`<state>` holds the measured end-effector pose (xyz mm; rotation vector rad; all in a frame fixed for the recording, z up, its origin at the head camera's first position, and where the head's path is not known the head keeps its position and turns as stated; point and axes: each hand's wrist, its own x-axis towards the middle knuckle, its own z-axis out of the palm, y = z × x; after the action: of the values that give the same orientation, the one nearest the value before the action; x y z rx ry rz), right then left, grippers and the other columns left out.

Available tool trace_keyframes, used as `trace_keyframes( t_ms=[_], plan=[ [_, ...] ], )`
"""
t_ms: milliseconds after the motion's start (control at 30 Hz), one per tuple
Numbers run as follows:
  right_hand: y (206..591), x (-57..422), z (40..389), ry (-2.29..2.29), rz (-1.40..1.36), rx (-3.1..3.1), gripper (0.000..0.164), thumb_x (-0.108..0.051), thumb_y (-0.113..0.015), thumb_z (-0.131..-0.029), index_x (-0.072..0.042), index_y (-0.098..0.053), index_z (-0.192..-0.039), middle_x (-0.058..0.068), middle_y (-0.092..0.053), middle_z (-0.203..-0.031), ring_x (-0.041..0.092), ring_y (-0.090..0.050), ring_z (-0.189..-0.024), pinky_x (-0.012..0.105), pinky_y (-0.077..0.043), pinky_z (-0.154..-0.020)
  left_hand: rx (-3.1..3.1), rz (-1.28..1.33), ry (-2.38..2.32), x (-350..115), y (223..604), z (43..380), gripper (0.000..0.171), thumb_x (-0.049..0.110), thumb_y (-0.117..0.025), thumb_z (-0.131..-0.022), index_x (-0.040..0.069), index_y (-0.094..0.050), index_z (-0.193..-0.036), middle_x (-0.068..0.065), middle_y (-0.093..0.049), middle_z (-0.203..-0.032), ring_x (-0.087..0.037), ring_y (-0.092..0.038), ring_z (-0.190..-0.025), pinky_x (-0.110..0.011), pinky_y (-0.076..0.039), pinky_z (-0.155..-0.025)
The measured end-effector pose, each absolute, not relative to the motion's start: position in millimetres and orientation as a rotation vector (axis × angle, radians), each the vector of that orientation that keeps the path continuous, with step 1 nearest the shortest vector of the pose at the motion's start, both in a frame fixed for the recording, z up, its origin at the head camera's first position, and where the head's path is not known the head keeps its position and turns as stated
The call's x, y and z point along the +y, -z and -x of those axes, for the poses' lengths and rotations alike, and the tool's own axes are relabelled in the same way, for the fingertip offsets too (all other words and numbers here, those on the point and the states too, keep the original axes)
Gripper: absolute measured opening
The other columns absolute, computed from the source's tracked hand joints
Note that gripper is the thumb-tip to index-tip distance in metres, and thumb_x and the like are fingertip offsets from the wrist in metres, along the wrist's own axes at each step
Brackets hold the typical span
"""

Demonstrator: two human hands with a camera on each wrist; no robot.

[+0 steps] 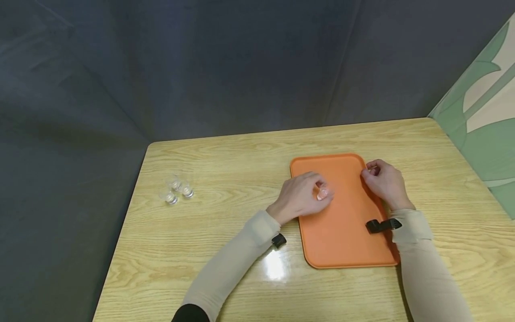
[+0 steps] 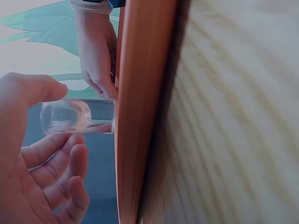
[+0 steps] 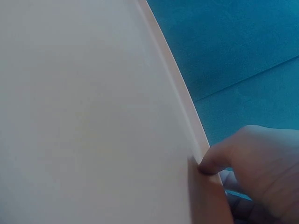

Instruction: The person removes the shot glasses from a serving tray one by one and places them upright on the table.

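My left hand (image 1: 302,196) is over the left half of an orange tray (image 1: 346,241), thumb and fingers about a small clear shot glass (image 1: 322,193). The left wrist view has the shot glass (image 2: 65,116) between thumb and fingertips, its thick base against the tray (image 2: 140,112). At the tray's right edge, my right hand (image 1: 386,183) pinches the rim. Up close in the right wrist view, the right thumb (image 3: 217,158) lies over the rim, with the other fingers partly hidden outside it.
Three more clear shot glasses (image 1: 171,197) stand close together on the left of the wooden table (image 1: 209,241). Dark cloth (image 1: 249,67) hangs behind and left of the table. Green and cream patterned fabric (image 1: 491,112) borders the right side.
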<state>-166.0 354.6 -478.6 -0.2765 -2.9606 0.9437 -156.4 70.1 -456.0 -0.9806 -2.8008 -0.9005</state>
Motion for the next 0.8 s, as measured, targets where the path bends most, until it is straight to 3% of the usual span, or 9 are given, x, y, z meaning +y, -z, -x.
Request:
trace_keyframes(
  t_ms=[400, 800],
  plan=[
    [479, 355, 167, -0.933, 0.28, -2.969, 0.043, -0.032, -0.055, -0.105, 0.005, -0.063, -0.126, 0.023, -0.067, -0.1, 0.034, -0.061, -0.084, 0.032, -0.044, -0.065, -2.751, 1.063, 1.002, 30, 455, 150, 0.022, 0.048, -0.072, -0.095, 0.027, -0.071, -0.104, 0.017, -0.068, -0.091, 0.0, -0.057, -0.069, -0.019, -0.045, -0.062],
    [477, 355, 167, -0.957, 0.288, -2.969, 0.045, -0.033, -0.055, -0.105, 0.005, -0.063, -0.127, 0.021, -0.065, -0.098, 0.031, -0.059, -0.083, 0.033, -0.044, -0.065, -2.835, 1.024, 1.03, -14, 452, 149, 0.037, 0.041, -0.072, -0.097, 0.019, -0.073, -0.126, 0.008, -0.075, -0.108, -0.004, -0.059, -0.069, -0.024, -0.048, -0.065]
  ],
)
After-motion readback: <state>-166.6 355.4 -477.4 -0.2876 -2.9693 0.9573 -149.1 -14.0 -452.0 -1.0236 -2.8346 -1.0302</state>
